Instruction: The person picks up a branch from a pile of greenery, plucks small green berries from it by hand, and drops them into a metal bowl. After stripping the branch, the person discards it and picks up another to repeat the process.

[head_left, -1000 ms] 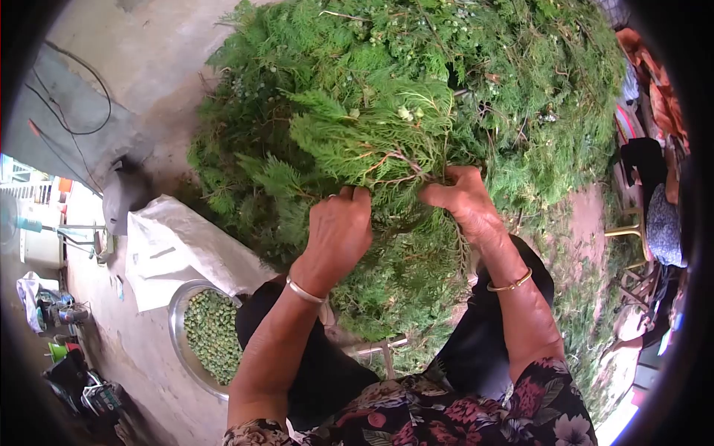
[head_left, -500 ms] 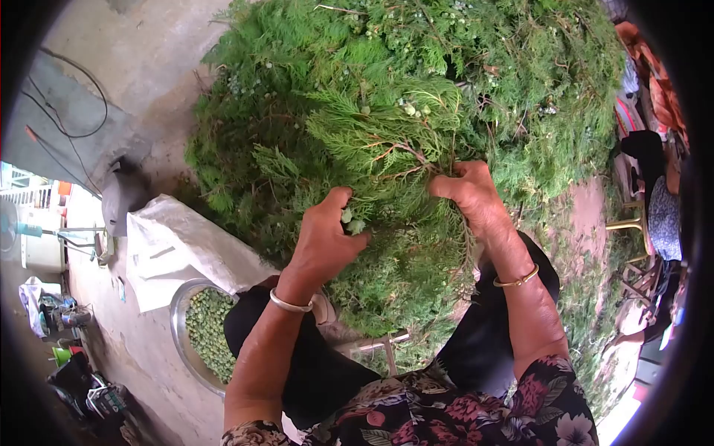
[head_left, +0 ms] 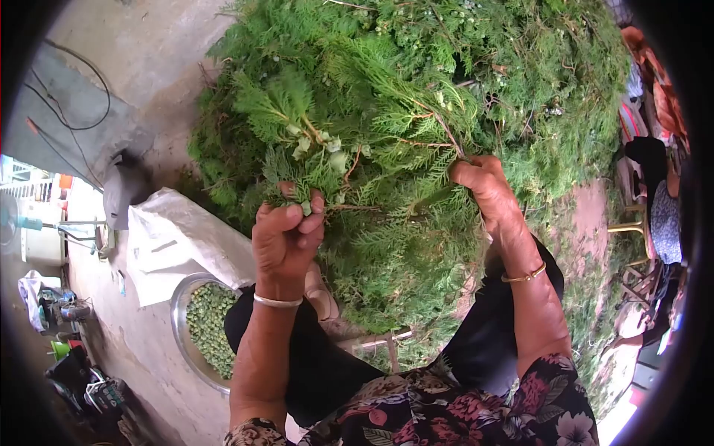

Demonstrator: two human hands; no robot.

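Note:
A leafy green branch (head_left: 439, 123) spreads over a big heap of cut evergreen branches (head_left: 520, 67). My right hand (head_left: 483, 186) is closed round its woody stem. Left of it, my left hand (head_left: 290, 230) is turned partly palm up, with its fingers curled together round a pale green cone at the fingertips. Just above that hand, a sprig (head_left: 320, 145) bears several pale green cones. Low on the left, a round metal basin (head_left: 181, 327) holds many small green cones (head_left: 210, 327).
A white sack (head_left: 186, 238) lies on the concrete floor beside the basin. Cables (head_left: 93, 126) run across the upper left. Chair-like furniture and cloths (head_left: 664, 223) stand at the right edge. My knees frame the heap's near side.
My left hand has moved left and rolled palm upward, and the cone-bearing sprig now shows above it. My right hand has shifted slightly right, still holding the branch.

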